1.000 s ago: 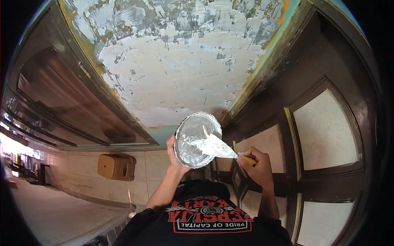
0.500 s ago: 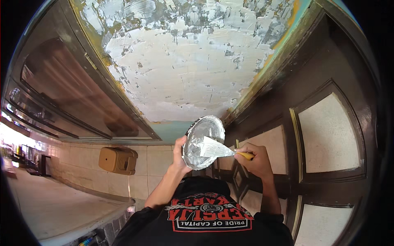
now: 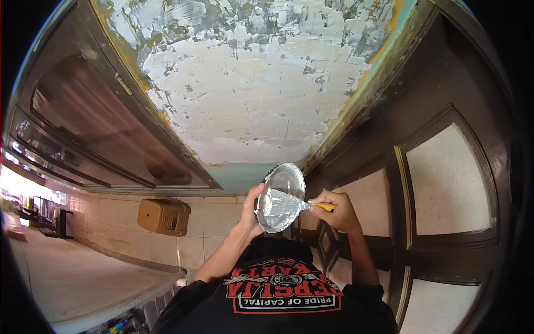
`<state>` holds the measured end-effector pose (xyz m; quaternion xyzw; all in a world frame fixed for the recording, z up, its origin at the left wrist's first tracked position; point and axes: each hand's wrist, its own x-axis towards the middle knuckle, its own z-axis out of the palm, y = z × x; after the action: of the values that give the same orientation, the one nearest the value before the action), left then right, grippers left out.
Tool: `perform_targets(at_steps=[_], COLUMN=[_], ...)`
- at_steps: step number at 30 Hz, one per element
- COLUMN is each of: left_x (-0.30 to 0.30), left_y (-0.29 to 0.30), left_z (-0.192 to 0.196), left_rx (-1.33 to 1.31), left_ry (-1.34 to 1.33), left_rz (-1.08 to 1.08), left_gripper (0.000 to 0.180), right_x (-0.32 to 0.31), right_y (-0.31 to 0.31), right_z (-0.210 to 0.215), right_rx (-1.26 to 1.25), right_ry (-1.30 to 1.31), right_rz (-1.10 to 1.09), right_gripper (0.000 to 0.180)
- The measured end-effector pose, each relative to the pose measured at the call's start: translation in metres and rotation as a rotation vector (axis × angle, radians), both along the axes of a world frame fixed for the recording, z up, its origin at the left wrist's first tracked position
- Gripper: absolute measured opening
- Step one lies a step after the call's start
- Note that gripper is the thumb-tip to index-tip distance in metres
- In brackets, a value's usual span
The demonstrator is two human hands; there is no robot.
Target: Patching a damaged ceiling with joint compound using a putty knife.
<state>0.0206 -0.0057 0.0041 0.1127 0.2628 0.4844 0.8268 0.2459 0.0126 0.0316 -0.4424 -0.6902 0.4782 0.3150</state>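
My left hand [image 3: 251,211] grips the left rim of a round, shallow bowl [image 3: 289,177] smeared with whitish paste. The bowl is tilted, its inner side facing up toward me. Closed round the yellow handle of a putty knife [image 3: 281,205] is my right hand [image 3: 337,210], at the bowl's right side. The knife's wide, paste-streaked blade lies over the bowl's lower inside, pointing left. Beyond the bowl stands a wall [image 3: 233,100] with rough white and grey filler spread on it, yellowish along its edges and pale green at its base.
On the left is a dark-framed glass panel [image 3: 94,111]. A brown plastic stool [image 3: 163,216] stands on the tiled floor [image 3: 217,214]. Close on my right is a dark brown door [image 3: 400,145] with pale panels. A pale flat surface [image 3: 83,278] lies at lower left.
The bowl has shifted slightly right with my left hand. The putty knife's blade has turned and shows more grey streaks; my right hand has moved slightly left.
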Motion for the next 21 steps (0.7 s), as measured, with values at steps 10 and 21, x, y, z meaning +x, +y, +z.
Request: perform_targets(at_steps=[10,21], left_x=[-0.005,-0.019], left_y=[0.003,-0.002], left_z=[-0.011,-0.035], left_rx=[-0.022,-0.008], left_ry=[-0.118,-0.147], left_rz=[0.137,0.347], left_gripper=[0.068,0.077], right_x=[-0.003,0.004], right_y=[0.013,0.04], right_z=[-0.03,-0.009], right_rx=[-0.16,-0.146], right_ry=[0.328,0.864], right_rz=[0.113,0.08], right_gripper=[0.01,0.037])
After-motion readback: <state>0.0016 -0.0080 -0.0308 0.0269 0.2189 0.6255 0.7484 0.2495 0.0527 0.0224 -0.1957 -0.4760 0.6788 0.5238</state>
